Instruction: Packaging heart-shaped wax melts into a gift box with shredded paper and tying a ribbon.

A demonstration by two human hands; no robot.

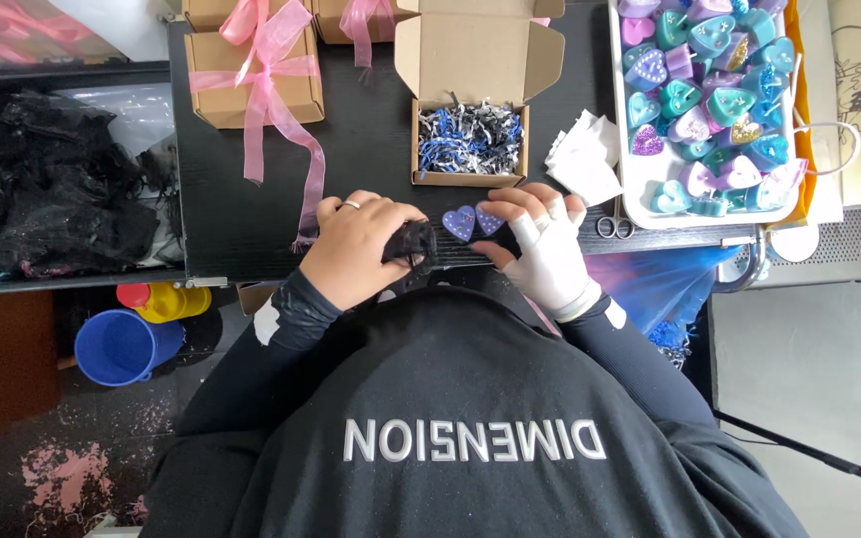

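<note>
My left hand (356,249), with a ring on one finger, grips a small black mesh pouch (413,244) at the near edge of the black table (371,149). My right hand (545,249), wrapped in white, pinches a purple heart-shaped piece (488,219). A second purple heart (459,223) sits right beside it, between the two hands. Whether the right fingers also touch this second heart I cannot tell. Just beyond the hands stands an open cardboard box (470,60) filled with blue, black and white shredded paper (470,139).
A white tray (622,149) at the right holds several teal, purple and pink hearts. Scissors (615,227) and white paper pieces (585,159) lie beside it. Closed boxes with pink ribbons (251,75) stand at the back left. Black mesh (52,189) is piled to the left, and a blue cup (122,346) is below.
</note>
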